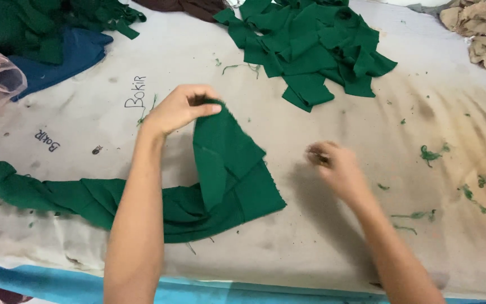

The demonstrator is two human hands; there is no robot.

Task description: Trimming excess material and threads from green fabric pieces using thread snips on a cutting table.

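Green woven cloth fills the middle of the stained white worktop (322, 236): a long green fabric strip (226, 186) runs from the left edge toward the centre, where its end is lifted into a peak. The left hand (178, 108) pinches the top of that peak, fingers pressed together on the cloth, while the rest of the strip lies bunched on the worktop near the front edge. The right hand (333, 164) hovers just right of the strip, apart from it; it is blurred, with fingers curled loosely, and I cannot tell whether they hold anything. Toward the back edge lies a pile of cut green pieces (310, 48). More green cloth over a blue fabric (68, 56) sits at the back left corner, and beige scraps (482, 28) at the back right corner. Loose green threads (431, 153) dot the right side.
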